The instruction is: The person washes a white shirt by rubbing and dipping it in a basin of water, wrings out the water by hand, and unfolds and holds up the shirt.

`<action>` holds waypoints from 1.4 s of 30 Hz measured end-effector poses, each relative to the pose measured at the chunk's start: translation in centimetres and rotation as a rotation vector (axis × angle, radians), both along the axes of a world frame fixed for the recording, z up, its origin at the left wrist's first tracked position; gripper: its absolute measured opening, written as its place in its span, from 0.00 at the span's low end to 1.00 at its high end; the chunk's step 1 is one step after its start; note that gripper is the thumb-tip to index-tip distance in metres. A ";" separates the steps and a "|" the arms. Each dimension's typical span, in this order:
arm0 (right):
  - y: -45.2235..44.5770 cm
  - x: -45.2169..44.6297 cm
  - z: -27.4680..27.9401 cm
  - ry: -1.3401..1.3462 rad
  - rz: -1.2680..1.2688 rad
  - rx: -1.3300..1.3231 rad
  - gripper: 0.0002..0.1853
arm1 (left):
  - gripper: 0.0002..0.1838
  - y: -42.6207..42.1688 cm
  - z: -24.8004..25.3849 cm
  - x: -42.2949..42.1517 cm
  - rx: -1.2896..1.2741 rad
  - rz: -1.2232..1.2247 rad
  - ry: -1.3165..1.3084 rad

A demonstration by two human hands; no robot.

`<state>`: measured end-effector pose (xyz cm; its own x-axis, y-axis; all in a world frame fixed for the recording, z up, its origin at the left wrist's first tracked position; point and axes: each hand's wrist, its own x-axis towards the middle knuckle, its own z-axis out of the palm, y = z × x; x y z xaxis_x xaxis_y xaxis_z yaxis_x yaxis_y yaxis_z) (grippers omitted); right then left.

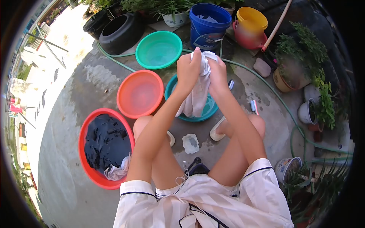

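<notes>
A wet, pale cloth (198,91) hangs between my two hands, its lower end drooping over the teal basin (210,110). My left hand (188,73) is closed on the cloth's upper left edge, thumb pointing up. On the other side my right hand (218,77) grips the bunched upper right part. The cloth's exact kind is hard to make out. Beside the basin, a scrub brush (231,84) shows past my right wrist, and another brush (254,107) lies on the concrete. A small translucent plastic box (191,143) sits between my feet.
A red tub (81,146) with dark water and cloth stands at left. Orange (140,93) and green basins (159,49) stand farther up. Behind are a blue bucket (207,32), yellow bucket (251,18) and potted plants (300,53). A green hose (266,84) crosses the ground.
</notes>
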<state>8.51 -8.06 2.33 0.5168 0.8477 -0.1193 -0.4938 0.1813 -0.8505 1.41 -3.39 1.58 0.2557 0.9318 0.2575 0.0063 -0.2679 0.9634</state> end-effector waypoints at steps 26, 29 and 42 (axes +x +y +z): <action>0.1 -2.4 0.2 -0.123 0.040 -0.007 0.08 | 0.25 1.9 -0.4 -0.2 -0.213 0.024 -0.303; 1.0 -1.5 0.1 -0.046 -0.003 0.040 0.08 | 0.26 1.3 -0.4 0.0 -0.180 0.017 -0.304; 1.8 -0.4 0.5 0.070 -0.057 0.108 0.06 | 0.25 0.1 1.0 0.1 -0.106 0.016 -0.133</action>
